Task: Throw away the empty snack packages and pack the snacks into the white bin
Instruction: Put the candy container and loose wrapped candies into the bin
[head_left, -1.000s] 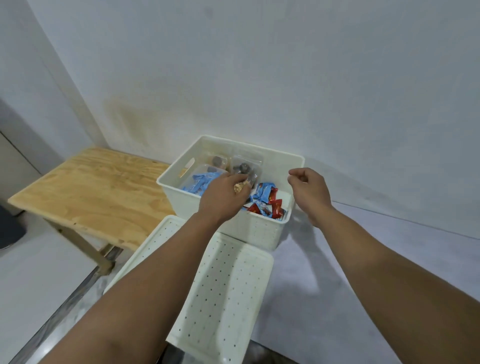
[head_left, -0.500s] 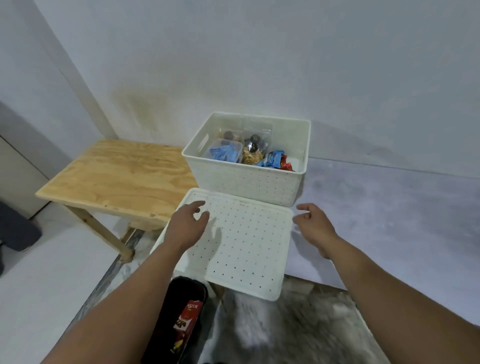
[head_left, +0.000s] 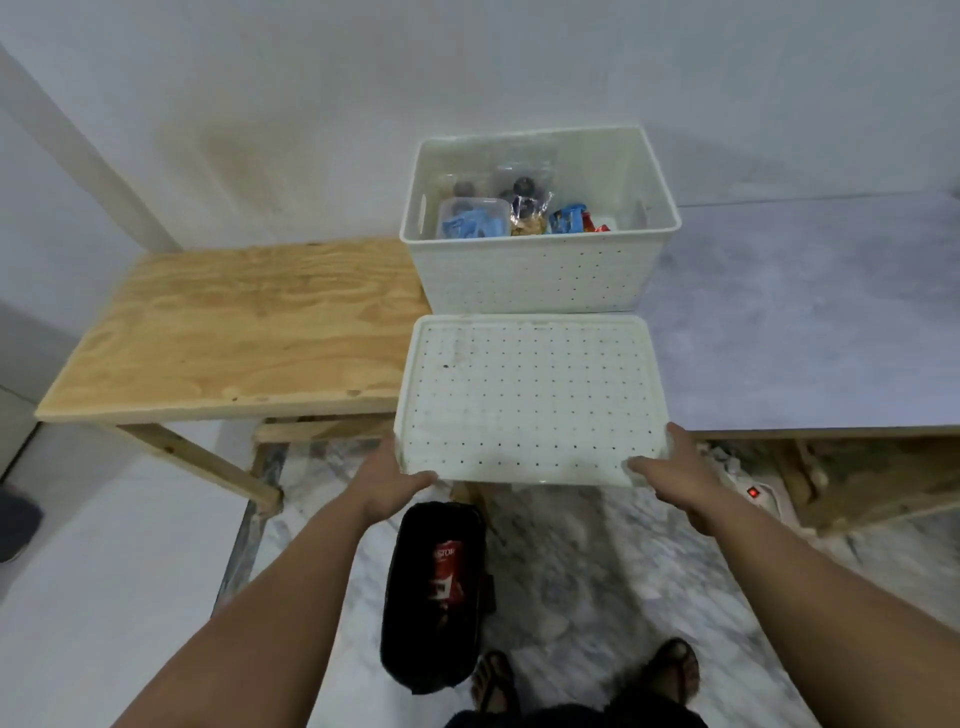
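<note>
1. Nearest me, a black waste bin (head_left: 434, 597) stands on the marbled floor between my forearms, with a red snack package (head_left: 445, 564) lying in it. It sits just under the lid's near edge, so if the lid slips from me it may drop onto the bin or my sandalled feet (head_left: 584, 675).

2. My left hand (head_left: 390, 480) has its grip on the near-left corner of the flat white perforated plastic lid (head_left: 530, 397): thumb curled over the top rim, fingers hidden beneath. My right hand (head_left: 675, 478) does the same at the near-right corner. Both grips are closed narrowly on the rim alone and carry nothing else.

3. I judge the hold a risky one. I have only the near edge, so the far edge could sag or drag as I lift. The lid overhangs the grey surface (head_left: 805, 322), and thin plastic like this probably flexes.

4. The lid's far edge lies just beside the tall white perforated plastic bin (head_left: 535, 275), perhaps touching its front wall. A forward shove could push the bin toward the wall.

5. Inside that bin lie the snacks (head_left: 519, 215): blue wrappers, red wrappers and clear packs. If any stand too high, the lid may not seat; I cannot tell from here.

6. To the left stands a bare plywood surface (head_left: 234, 327).
</note>
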